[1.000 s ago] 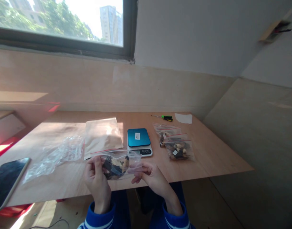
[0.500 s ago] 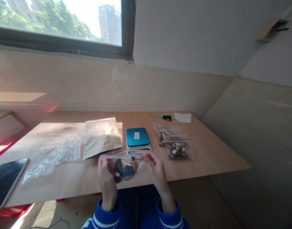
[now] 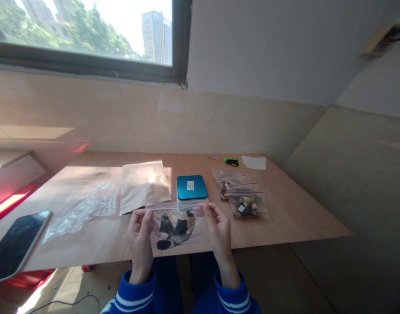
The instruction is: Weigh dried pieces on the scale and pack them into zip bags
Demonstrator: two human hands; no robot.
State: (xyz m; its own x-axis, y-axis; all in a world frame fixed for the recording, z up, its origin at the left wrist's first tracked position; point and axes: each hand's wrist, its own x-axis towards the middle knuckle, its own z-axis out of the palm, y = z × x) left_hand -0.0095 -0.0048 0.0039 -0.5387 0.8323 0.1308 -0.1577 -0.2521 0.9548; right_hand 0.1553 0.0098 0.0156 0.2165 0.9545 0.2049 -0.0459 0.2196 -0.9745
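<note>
Between my two hands a clear zip-lock bag [image 3: 200,233] is stretched out above the table's front edge. Dark and tan pieces [image 3: 178,226], perhaps dried mushrooms or stones, lie inside it. My left hand [image 3: 140,235] is closed on the bag's upper left corner, thumb in front. My right hand [image 3: 218,226] pinches the upper right corner. Just beyond the bag stands a digital scale [image 3: 192,187] with a blue top and a white label; the held bag hides its front part.
Filled zip-lock bags [image 3: 247,205] lie to the right. A brown paper envelope [image 3: 144,185] and crumpled clear plastic bags [image 3: 85,209] are on the left, near a tablet or phone [image 3: 18,244]. A screwdriver [image 3: 228,161] and white paper [image 3: 254,163] rest at the back.
The bag is now pulled wider and flatter, its pieces more spread out. My hands have moved apart, and the view has shifted slightly left.
</note>
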